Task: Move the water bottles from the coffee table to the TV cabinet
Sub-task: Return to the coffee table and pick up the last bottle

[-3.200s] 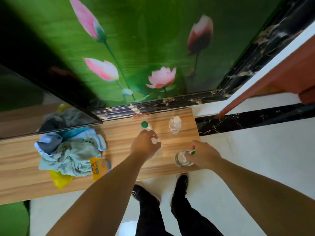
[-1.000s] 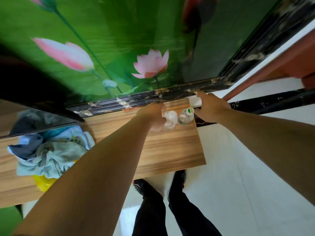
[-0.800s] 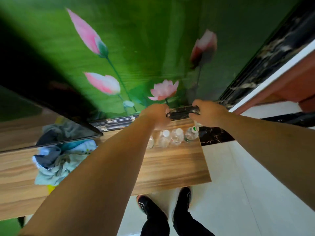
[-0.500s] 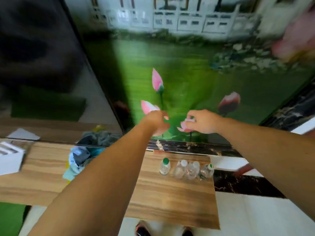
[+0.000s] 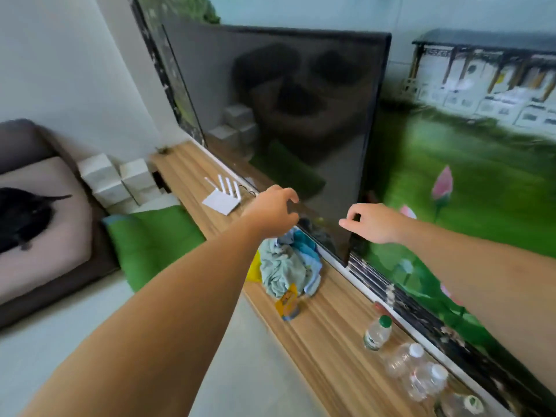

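Several clear water bottles stand in a row on the wooden TV cabinet (image 5: 325, 335) at the lower right: one with a green cap (image 5: 376, 331), two with white caps (image 5: 403, 359) (image 5: 427, 383), and one at the frame's bottom edge (image 5: 464, 406). My left hand (image 5: 275, 212) hovers in the air in front of the TV screen, fingers curled and apart, holding nothing. My right hand (image 5: 368, 222) is raised beside it, thumb and fingers loosely bent, also without anything in it. Both hands are well above and left of the bottles.
A large dark TV (image 5: 285, 115) stands on the cabinet against a green lotus mural. A pile of blue-grey clothes (image 5: 285, 266), a yellow packet (image 5: 288, 302) and a white router (image 5: 222, 197) lie on the cabinet. White boxes (image 5: 117, 179), a green cushion (image 5: 153, 236) and a sofa (image 5: 39, 224) sit left.
Both hands have let go of the bottles and lifted away from them. The view has swung up and to the left, so the bottles now sit at the lower right.
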